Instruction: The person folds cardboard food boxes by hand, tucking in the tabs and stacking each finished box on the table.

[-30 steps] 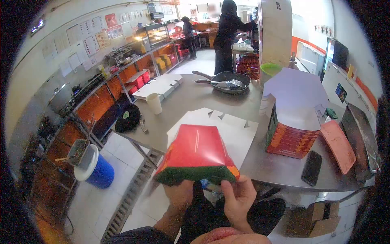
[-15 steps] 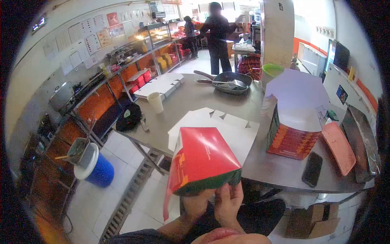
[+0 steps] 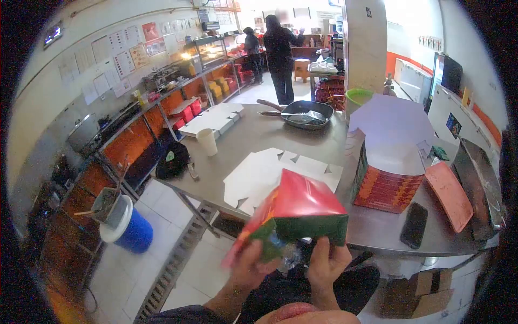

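A partly folded cardboard food box (image 3: 310, 197), red on its large face and dark green along its side, is held up in front of me. My left hand (image 3: 248, 267) grips its lower left flap, which is blurred by motion. At the lower right, my right hand (image 3: 328, 262) pinches the green edge between thumb and fingers. Between the hands the box side gapes, and something clear and shiny shows there. Behind the box, flat white box blanks (image 3: 253, 175) with notched edges lie on the steel table (image 3: 232, 129).
To the right stand a stack of red-green box blanks (image 3: 391, 186), a black phone (image 3: 414, 224) and a pink tray (image 3: 449, 197). Farther back are a square pan (image 3: 307, 114), a paper cup (image 3: 206, 141) and more white blanks (image 3: 213, 120). Two people stand in the background.
The box has turned and shifted right, with its green side now facing me and its left flap spread out. My hands have moved apart. The standing person behind has moved slightly left.
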Tool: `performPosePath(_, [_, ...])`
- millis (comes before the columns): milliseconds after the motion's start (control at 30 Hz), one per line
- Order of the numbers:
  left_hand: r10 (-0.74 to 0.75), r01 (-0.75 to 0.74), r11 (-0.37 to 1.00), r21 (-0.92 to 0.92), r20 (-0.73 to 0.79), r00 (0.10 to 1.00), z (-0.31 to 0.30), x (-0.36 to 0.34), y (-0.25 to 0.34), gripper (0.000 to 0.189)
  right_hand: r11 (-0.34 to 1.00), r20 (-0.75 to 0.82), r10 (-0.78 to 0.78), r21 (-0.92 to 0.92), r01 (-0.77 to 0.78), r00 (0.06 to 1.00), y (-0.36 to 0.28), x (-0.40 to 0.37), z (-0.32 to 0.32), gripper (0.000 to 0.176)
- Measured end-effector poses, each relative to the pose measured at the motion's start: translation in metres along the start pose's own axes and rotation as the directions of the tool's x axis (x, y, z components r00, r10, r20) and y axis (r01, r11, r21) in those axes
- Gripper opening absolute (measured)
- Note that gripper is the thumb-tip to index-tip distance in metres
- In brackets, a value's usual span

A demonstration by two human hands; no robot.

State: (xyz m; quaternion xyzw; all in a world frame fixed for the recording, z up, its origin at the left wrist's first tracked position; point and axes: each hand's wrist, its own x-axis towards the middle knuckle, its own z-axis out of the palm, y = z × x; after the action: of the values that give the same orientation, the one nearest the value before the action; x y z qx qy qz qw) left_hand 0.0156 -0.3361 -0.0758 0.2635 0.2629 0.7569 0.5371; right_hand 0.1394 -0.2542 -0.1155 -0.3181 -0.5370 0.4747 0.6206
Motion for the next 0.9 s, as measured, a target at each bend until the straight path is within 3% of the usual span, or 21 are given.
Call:
performPosePath(33, [0.0, 0.0, 1.0, 0.004, 0.0, 1.0, 0.005, -0.001, -0.006, 0.032, 0.997, -0.035, -0.065, 0.05, 0.066, 0.997, -0.004, -0.005, 0.004, 0.033])
performPosePath(100, [0.243, -0.09, 0.858, 0.506, -0.246, 0.938, 0.015, -0.001, -0.027, 0.037, 0.986, -0.074, -0.13, 0.099, 0.137, 0.989, 0.0, -0.014, 0.009, 0.033])
performPosePath(133, [0.245, -0.093, 0.857, 0.507, -0.243, 0.939, 0.017, -0.001, -0.032, 0.037, 0.975, -0.127, -0.216, 0.019, 0.22, 0.968, 0.008, -0.02, 0.011, 0.034])
performPosePath(200, [0.189, -0.135, 0.974, 0.184, -0.323, 0.927, 0.015, -0.002, -0.041, 0.036, 0.953, -0.172, -0.302, -0.068, 0.294, 0.938, 0.013, -0.028, 0.016, 0.037])
performPosePath(233, [0.19, -0.136, 0.974, 0.182, -0.326, 0.926, 0.004, -0.004, -0.048, 0.036, 0.941, -0.17, -0.338, -0.039, 0.337, 0.926, 0.011, -0.032, 0.02, 0.037])
performPosePath(267, [0.129, -0.139, 0.976, -0.167, -0.068, 0.989, -0.013, -0.004, -0.059, 0.036, 0.926, -0.168, -0.374, -0.009, 0.378, 0.912, 0.009, -0.035, 0.022, 0.038])
performPosePath(300, [0.151, -0.035, 0.875, -0.482, 0.203, 0.967, -0.019, -0.004, -0.062, 0.036, 0.951, -0.045, -0.303, -0.068, 0.3, 0.952, 0.02, -0.041, 0.015, 0.034])
performPosePath(333, [0.151, -0.036, 0.875, -0.483, 0.202, 0.968, -0.021, -0.006, -0.061, 0.036, 0.952, -0.044, -0.303, -0.069, 0.299, 0.952, 0.027, -0.045, 0.013, 0.034])
performPosePath(400, [0.057, 0.077, 0.829, -0.554, 0.22, 0.974, -0.011, -0.004, -0.05, 0.031, 0.949, 0.055, 0.024, 0.314, -0.04, 0.998, 0.026, -0.046, 0.017, 0.027])
performPosePath(433, [0.055, 0.081, 0.829, -0.553, 0.225, 0.973, 0.006, 0.002, -0.046, 0.031, 0.949, 0.051, 0.021, 0.314, -0.036, 0.998, 0.019, -0.043, 0.018, 0.027])
performPosePath(467, [0.115, -0.14, 0.965, -0.223, -0.12, 0.986, 0.032, 0.009, -0.042, 0.029, 0.932, 0.039, 0.03, 0.36, -0.042, 0.999, 0.005, -0.038, 0.02, 0.023])
performPosePath(500, [0.285, -0.225, 0.956, 0.189, -0.406, 0.869, 0.045, 0.013, -0.041, 0.027, 0.913, 0.03, 0.04, 0.405, -0.049, 0.999, -0.004, -0.035, 0.021, 0.018])
performPosePath(533, [0.285, -0.226, 0.956, 0.188, -0.406, 0.868, 0.043, 0.013, -0.04, 0.027, 0.913, 0.031, 0.039, 0.404, -0.048, 0.999, -0.006, -0.035, 0.017, 0.018])
performPosePath(600, [0.334, -0.242, 0.935, 0.26, -0.414, 0.847, 0.034, 0.016, -0.036, 0.029, 0.948, 0.279, 0.115, 0.254, -0.189, 0.953, -0.009, -0.031, 0.008, 0.016])
performPosePath(633, [0.334, -0.243, 0.935, 0.26, -0.409, 0.849, 0.025, 0.015, -0.033, 0.029, 0.949, 0.275, 0.111, 0.256, -0.184, 0.955, -0.016, -0.032, 0.008, 0.016])
performPosePath(700, [0.396, -0.138, 0.82, 0.555, -0.378, 0.837, 0.009, 0.01, -0.028, 0.022, 0.991, 0.397, -0.127, 0.094, 0.098, 0.909, -0.034, -0.035, 0.004, 0.021])
performPosePath(733, [0.399, -0.142, 0.821, 0.554, -0.376, 0.836, 0.012, 0.011, -0.026, 0.022, 0.99, 0.399, -0.131, 0.094, 0.101, 0.908, -0.034, -0.033, 0.002, 0.021])
performPosePath(767, [0.423, -0.177, 0.789, 0.589, -0.31, 0.852, 0.016, 0.018, -0.017, 0.022, 0.913, 0.294, -0.395, 0.021, 0.408, 0.87, -0.033, -0.032, -0.004, 0.028])
performPosePath(800, [0.439, -0.209, 0.756, 0.62, -0.244, 0.865, 0.026, 0.027, -0.018, 0.021, 0.746, 0.212, -0.634, -0.086, 0.661, 0.743, -0.034, -0.031, -0.011, 0.036])
performPosePath(833, [0.448, -0.24, 0.723, 0.648, -0.176, 0.876, 0.033, 0.031, -0.017, 0.021, 0.611, 0.173, -0.703, -0.35, 0.71, 0.69, -0.043, -0.022, -0.016, 0.049])
performPosePath(900, [0.452, -0.31, 0.655, 0.689, -0.029, 0.891, 0.049, 0.042, -0.017, 0.02, 0.632, 0.09, -0.633, -0.514, 0.581, 0.769, -0.048, -0.008, -0.013, 0.06])
